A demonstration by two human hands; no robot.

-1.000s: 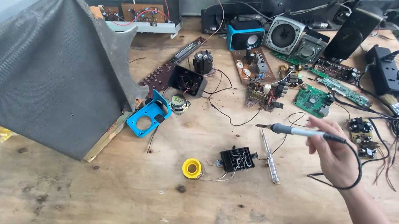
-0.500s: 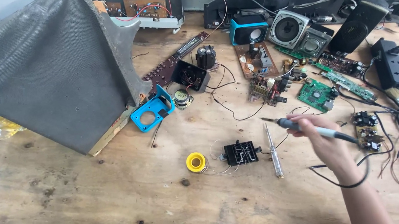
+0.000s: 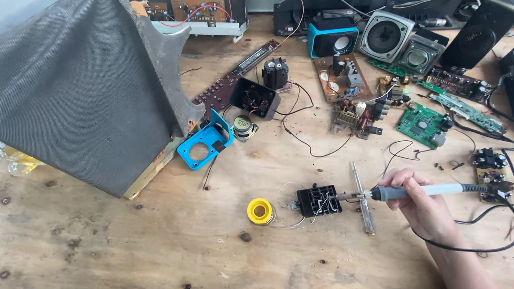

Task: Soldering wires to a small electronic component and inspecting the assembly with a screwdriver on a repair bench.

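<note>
Gripping a slim soldering iron [image 3: 427, 191], right hand [image 3: 424, 208] fingers clamped, metal tip on boxy black component [image 3: 318, 200], rough wooden table [image 3: 122, 263].

Only the right hand [image 3: 420, 204] is in shot — coming up from the bottom right edge, forearm angled up and to the left, wrist low over the surface. Fingers [image 3: 397, 181] curl over and the thumb tucks beneath in a pen-style grip — knuckles up, pointing left. The left hand is out of view.
</note>
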